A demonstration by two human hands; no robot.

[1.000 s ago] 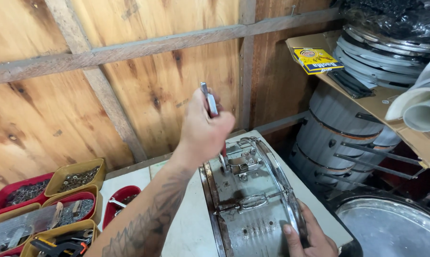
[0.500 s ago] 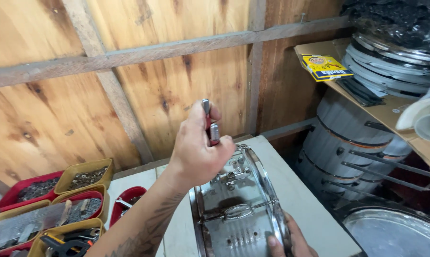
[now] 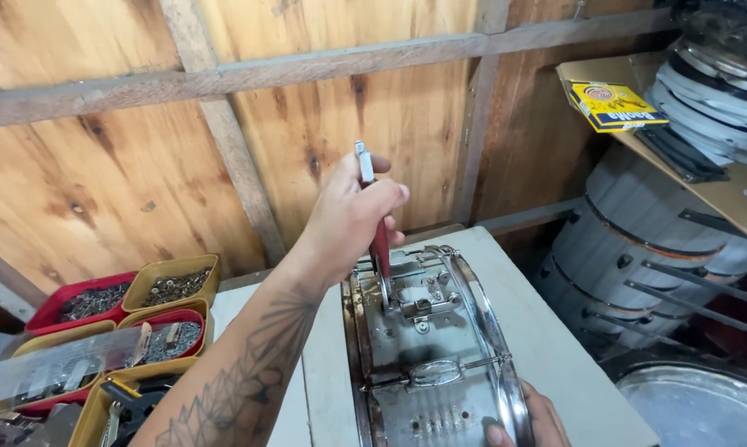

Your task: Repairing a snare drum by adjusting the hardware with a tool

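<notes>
Head view. Left hand clenched around red-handled metal screwdriver, tip down on the fittings of the chrome snare drum shell lying on its side on the pale desk. Tattooed forearm rising from 7 o'clock, wrist bent, thumb on top. Right hand at 5 o'clock, mostly cut off, fingers resting on the drum's rim; full grip not clear. At 8 o'clock, yellow and red plastic trays holding small metal screws and hardware.
</notes>
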